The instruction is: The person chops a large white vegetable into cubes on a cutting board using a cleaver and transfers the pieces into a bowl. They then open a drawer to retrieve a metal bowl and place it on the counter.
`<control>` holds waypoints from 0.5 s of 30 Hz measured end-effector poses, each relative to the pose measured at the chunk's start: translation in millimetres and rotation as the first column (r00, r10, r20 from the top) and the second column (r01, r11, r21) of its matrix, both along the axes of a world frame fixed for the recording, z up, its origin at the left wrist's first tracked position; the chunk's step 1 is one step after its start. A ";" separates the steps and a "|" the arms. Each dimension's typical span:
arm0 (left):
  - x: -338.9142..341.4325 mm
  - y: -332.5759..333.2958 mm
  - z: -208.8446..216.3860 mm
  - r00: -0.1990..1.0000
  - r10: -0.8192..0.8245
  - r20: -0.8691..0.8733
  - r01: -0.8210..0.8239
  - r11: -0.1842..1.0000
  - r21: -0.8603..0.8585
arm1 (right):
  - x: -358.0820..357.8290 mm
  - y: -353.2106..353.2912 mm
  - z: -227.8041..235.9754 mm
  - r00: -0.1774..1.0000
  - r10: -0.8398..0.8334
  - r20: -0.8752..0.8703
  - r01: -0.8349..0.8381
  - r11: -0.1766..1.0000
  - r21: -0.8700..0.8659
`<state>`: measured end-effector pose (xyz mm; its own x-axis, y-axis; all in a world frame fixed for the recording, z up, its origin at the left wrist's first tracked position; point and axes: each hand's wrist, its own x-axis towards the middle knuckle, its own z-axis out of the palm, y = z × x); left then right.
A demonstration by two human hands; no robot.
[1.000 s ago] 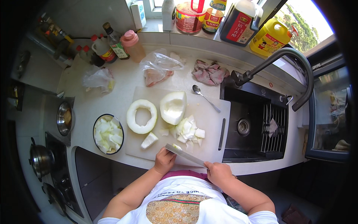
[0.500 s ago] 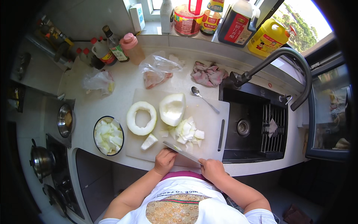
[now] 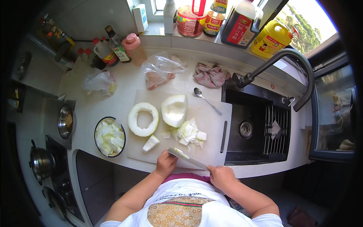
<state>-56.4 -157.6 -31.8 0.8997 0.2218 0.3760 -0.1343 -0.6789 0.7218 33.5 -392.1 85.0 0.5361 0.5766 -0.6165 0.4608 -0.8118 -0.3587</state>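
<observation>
Knife shifted rightward, in right hand

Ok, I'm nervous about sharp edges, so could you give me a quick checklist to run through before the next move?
1. Knife in hand: ok, the right hand grips its handle end.
2. Left hand clear of the blade: not ok, it is right by the blade's far end; whether they touch, I cannot tell.
3. Cutting board steady: cannot tell; its right end seems to overlap the edge of the sink.
4. Spoon away from the knife: ok, it lies beyond the pile of white pieces.
5. Room in the bowl: cannot tell; cut pieces cover most of its opening.
</observation>
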 end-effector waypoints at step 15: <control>-1.1 1.4 -1.6 1.000 -0.008 0.010 0.008 1.000 -0.019 | -5.1 0.2 -12.8 0.992 -0.097 0.083 0.087 0.990 0.108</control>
<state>-57.5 -156.2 -33.4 0.8979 0.2219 0.3803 -0.1467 -0.6636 0.7336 28.4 -391.9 72.2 0.6394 0.5808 -0.5039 0.4193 -0.8127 -0.4046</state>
